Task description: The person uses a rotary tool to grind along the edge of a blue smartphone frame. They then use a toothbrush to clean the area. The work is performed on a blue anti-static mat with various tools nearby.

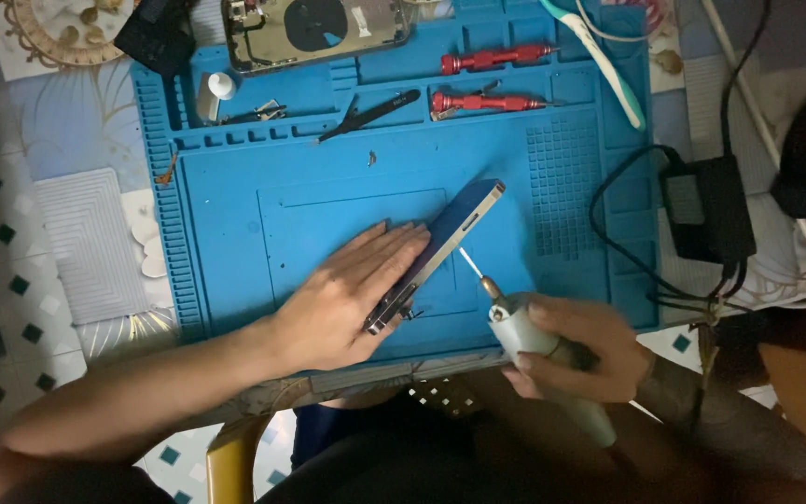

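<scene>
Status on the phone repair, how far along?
Done: a stripped back housing lies at the mat's top edge. In hand: left hand props a phone frame on edge; right hand points a powered screwdriver at its side. Left: red screwdrivers and tweezers lie idle.

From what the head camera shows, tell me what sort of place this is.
Probably a phone repair bench: a blue repair mat holds red screwdrivers, a phone frame stands on edge, and an opened phone back housing lies above.
</scene>
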